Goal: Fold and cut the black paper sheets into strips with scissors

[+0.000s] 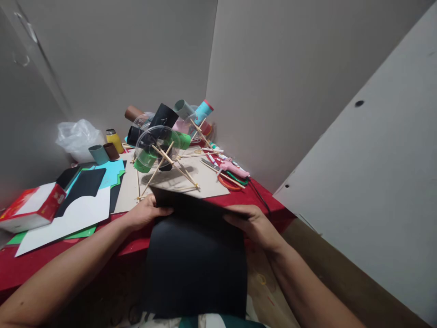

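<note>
Red tbl (pixel 20 272), edge part-hidden behind blk sheet (pixel 198 266) in hands (pixel 142 213)

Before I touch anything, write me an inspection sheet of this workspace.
Surface: red cloth; pale board on it, bearing a stick stand with coloured tubes.
Job's things: black sheet, held up, lower part hanging.
Clutter: box, white paper and plastic bag at left; pink glue gun at right.
Hands: left hand and right hand both grip the black sheet.
Cables: dark cord trailing from near the pink glue gun.
Surroundings: grey walls behind; pale panel at right.
</note>
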`<state>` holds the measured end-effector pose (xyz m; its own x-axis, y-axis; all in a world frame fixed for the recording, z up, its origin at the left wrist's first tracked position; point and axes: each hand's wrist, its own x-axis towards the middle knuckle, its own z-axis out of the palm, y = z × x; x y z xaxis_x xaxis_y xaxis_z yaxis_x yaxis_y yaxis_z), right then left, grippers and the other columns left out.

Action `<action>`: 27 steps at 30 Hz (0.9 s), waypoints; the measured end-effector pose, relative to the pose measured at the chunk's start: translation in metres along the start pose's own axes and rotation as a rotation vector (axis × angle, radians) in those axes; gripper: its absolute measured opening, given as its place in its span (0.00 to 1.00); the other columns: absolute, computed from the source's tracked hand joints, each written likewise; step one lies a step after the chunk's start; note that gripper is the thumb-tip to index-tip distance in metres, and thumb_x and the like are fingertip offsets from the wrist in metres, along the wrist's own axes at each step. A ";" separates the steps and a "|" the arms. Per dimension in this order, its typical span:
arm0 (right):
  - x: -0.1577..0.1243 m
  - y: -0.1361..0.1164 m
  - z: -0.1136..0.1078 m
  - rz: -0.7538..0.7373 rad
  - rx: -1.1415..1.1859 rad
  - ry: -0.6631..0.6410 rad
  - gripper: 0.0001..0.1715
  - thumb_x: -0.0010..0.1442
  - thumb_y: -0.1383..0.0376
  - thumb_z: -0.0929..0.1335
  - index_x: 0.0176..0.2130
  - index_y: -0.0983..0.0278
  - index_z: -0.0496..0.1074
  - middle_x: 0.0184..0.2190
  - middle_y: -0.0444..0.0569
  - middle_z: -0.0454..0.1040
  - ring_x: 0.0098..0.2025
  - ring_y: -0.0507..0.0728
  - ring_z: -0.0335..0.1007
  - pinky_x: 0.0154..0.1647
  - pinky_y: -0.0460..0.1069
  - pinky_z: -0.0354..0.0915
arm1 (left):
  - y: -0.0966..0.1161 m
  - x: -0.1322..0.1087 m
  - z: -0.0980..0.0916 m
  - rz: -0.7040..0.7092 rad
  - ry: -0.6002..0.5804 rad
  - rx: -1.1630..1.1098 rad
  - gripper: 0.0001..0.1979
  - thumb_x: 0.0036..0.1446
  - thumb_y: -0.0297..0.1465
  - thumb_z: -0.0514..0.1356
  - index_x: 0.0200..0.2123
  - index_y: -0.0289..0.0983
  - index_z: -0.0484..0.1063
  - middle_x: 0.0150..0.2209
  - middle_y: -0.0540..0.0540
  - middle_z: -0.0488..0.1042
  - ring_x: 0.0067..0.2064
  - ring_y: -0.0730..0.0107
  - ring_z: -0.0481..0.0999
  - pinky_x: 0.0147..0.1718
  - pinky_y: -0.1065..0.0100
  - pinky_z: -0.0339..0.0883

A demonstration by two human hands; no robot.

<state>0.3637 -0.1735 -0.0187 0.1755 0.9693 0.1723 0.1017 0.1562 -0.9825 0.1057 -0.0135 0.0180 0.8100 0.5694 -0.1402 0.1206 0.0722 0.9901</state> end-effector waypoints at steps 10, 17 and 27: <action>0.001 -0.006 0.004 -0.032 0.075 0.222 0.24 0.57 0.54 0.69 0.51 0.59 0.72 0.32 0.48 0.79 0.26 0.53 0.73 0.26 0.46 0.68 | -0.006 0.004 -0.003 -0.088 0.028 -0.173 0.16 0.47 0.38 0.68 0.35 0.31 0.77 0.32 0.44 0.79 0.30 0.69 0.75 0.32 0.70 0.66; -0.040 0.047 -0.003 -0.569 -0.527 0.459 0.42 0.61 0.68 0.66 0.67 0.54 0.46 0.37 0.49 0.78 0.36 0.53 0.76 0.40 0.49 0.71 | -0.009 0.005 -0.004 -0.101 -0.011 -0.230 0.16 0.48 0.37 0.68 0.37 0.31 0.76 0.34 0.43 0.79 0.32 0.68 0.76 0.34 0.68 0.67; -0.086 0.046 -0.003 -0.708 -0.678 0.098 0.22 0.64 0.64 0.64 0.57 0.55 0.68 0.42 0.50 0.79 0.38 0.57 0.78 0.38 0.47 0.72 | -0.009 0.004 0.000 -0.157 -0.224 -0.001 0.19 0.51 0.46 0.64 0.34 0.33 0.73 0.26 0.48 0.75 0.24 0.74 0.74 0.24 0.73 0.65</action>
<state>0.3559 -0.2502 -0.0782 -0.0655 0.6690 0.7403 0.7494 0.5229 -0.4062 0.1076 -0.0115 0.0083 0.8884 0.3555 -0.2905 0.2544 0.1456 0.9561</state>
